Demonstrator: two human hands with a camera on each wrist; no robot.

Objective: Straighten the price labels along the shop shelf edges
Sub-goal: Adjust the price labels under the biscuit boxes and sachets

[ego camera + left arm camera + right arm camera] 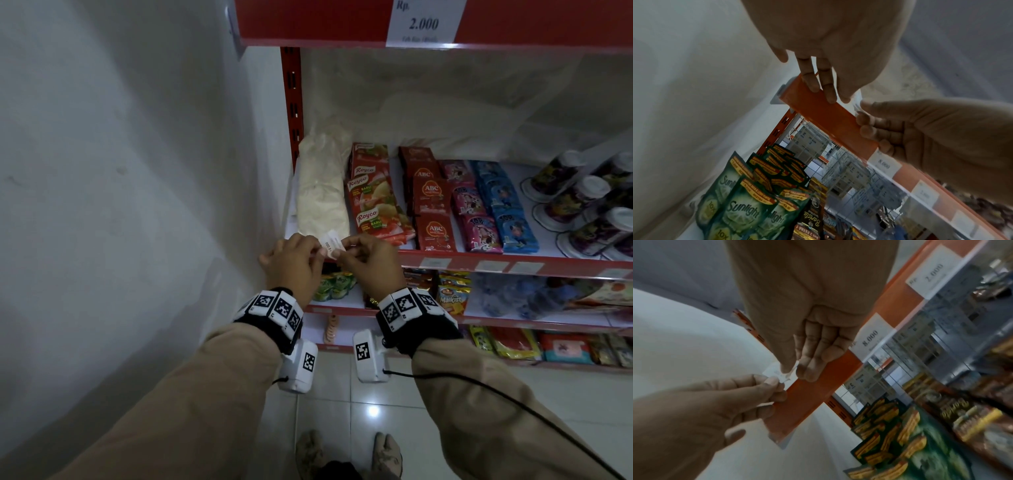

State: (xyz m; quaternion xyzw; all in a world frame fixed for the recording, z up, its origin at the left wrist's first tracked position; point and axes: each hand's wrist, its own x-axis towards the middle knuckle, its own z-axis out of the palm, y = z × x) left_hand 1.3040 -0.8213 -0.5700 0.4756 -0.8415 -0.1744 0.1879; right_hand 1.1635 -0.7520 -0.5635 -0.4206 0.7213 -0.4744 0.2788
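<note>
Beige sleeves and marker-covered wrist bands lead up to both hands, which meet at the left end of the red shelf edge. The left hand and the right hand each pinch one small white price label between thumb and fingertip; it sits loose and tilted just above the shelf edge, printed side up. In the right wrist view the label looks creased. Along the same edge to the right, other labels sit in the strip. Behind, on the shelf, lie a pale bag, Royco sachets, ABC sachets and cup products. A higher shelf carries a 2.000 label.
</note>
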